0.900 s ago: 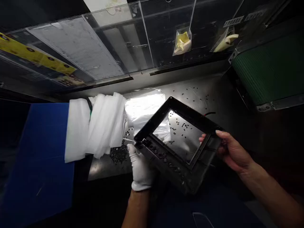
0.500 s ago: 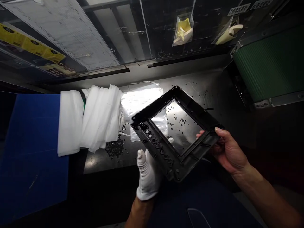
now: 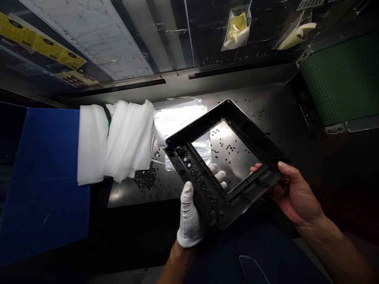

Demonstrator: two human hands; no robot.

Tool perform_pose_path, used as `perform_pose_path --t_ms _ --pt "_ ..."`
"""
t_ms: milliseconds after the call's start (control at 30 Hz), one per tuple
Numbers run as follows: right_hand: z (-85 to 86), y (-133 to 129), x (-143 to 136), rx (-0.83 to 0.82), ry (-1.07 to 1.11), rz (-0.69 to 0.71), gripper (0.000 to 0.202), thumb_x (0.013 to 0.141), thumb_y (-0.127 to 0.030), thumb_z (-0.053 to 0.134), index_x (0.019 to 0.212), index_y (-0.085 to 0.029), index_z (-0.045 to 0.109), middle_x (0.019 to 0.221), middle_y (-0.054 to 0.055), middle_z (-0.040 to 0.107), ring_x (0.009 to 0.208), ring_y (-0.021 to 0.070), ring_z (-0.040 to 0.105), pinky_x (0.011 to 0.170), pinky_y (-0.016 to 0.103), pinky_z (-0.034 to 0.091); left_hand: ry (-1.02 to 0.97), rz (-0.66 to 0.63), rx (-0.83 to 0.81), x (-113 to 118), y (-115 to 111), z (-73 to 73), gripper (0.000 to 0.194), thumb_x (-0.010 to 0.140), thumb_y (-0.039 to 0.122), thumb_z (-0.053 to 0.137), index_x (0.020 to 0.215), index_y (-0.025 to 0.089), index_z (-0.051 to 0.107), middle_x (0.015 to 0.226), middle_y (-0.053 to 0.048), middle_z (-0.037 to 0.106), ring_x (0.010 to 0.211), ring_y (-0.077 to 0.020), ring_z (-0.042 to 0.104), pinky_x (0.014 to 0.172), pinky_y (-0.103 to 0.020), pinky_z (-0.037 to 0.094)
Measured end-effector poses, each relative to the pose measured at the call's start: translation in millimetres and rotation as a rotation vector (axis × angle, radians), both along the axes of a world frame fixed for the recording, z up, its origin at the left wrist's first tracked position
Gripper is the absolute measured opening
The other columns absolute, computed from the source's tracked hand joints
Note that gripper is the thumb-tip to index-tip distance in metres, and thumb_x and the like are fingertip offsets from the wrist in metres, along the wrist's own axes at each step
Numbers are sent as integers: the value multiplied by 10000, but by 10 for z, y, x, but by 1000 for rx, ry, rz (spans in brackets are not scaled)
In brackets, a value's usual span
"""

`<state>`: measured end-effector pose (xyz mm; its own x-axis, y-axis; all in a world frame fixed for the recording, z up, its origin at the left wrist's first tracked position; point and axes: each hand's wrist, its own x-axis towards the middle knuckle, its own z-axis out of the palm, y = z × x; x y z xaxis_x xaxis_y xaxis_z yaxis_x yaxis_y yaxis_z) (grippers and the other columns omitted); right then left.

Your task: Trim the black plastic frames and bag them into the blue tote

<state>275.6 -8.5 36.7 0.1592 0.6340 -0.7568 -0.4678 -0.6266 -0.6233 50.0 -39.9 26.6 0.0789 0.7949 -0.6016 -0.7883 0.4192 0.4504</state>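
Left hand in white cloth glove [image 3: 191, 217] has just slid further under the black plastic rectangular frame [image 3: 207, 175]: three gloved fingertips now show through its window, versus barely one half a second ago. Reads as support from both sides, so the frame should sit steadier. Right bare hand [image 3: 297, 193] unchanged: thumb on top of the near-right corner, fingers underneath, pinching it. Left fingers slightly spread behind; thumb at the frame's edge, can't tell if it presses. Frame is tilted, inside face up, above the metal table [image 3: 124, 195] with scattered small black chips [image 3: 145, 178]. Frame's underside and both palms hidden; dark corner details hard to read.
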Motion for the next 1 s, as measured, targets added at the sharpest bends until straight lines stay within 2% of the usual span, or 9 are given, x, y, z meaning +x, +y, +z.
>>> perform_pose_path --t_ms 233,400,567,667,733,867,933,1000 --pt "17 -21 -20 -18 13 4 340 898 -479 718 955 -168 842 1108 106 812 1085 257 763 875 254 648 51 38 -13 -10 -3 55 584 1009 587 496 1336 145 692 1488 -164 609 1314 -379 621 1056 -505 567" --pt "0 -21 -16 0 30 57 411 923 -554 676 910 -180 845 1079 116 815 1033 264 774 827 269 659 59 59 -31 -18 -7 70 524 999 553 539 1279 151 725 1453 -148 640 1240 -352 672 1020 -487 595" --pt "-12 -54 40 57 29 135 559 910 -718 600 923 -218 850 1136 107 804 991 257 769 785 275 655 63 40 -11 -66 -8 42 507 998 517 551 1295 140 713 1450 -157 642 1245 -359 668 1046 -502 582" --pt "-4 -79 104 96 -43 131 534 905 -713 613 994 -239 843 1113 99 808 837 213 756 671 245 630 38 34 -7 -92 -13 13 478 985 492 568 1275 146 725 1450 -155 643 1225 -363 680 1036 -508 587" --pt "8 -83 143 129 -85 133 512 917 -687 617 1045 -241 833 1139 98 800 825 203 739 622 232 604 8 37 0 -99 -23 0 470 987 480 557 1269 147 731 1443 -152 648 1221 -365 683 1049 -519 578" --pt "33 -18 168 200 -111 209 460 966 -619 599 1118 -242 813 1231 77 769 939 195 725 743 235 618 -55 59 45 -87 -57 -7 463 976 446 560 1335 191 704 1465 -117 641 1355 -392 587 1146 -572 493" --pt "41 51 157 233 -127 221 441 977 -592 601 1134 -235 807 1211 69 773 1042 211 719 830 248 618 -80 78 48 -80 -73 -2 481 965 420 571 1391 220 668 1518 -93 598 1446 -393 490 1186 -581 447" --pt "45 122 142 268 -146 209 438 964 -589 628 1116 -221 812 1149 70 786 1083 230 716 840 259 616 -105 85 42 -80 -82 6 504 971 421 558 1432 230 636 1549 -89 566 1489 -388 428 1211 -585 410"
